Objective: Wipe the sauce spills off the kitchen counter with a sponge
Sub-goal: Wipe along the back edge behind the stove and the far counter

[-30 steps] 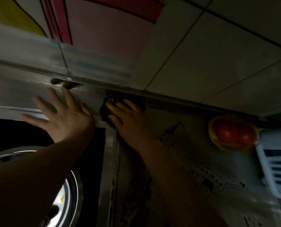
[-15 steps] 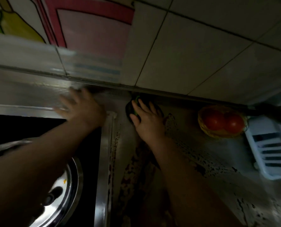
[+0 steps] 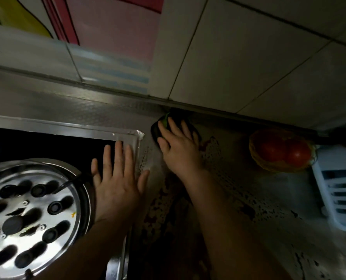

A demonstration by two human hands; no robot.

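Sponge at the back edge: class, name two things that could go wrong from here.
1. The right hand presses the sponge by the wall; a stroke toward the stove frame could push the sauce spills into its seam.
2. A sweep rightward might smear sauce against the tomato basket.

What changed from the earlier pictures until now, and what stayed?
The left hand drew back from the steel strip behind the stove onto its corner frame, lying flat. The right hand still presses the sponge by the wall; the tomato basket stayed.
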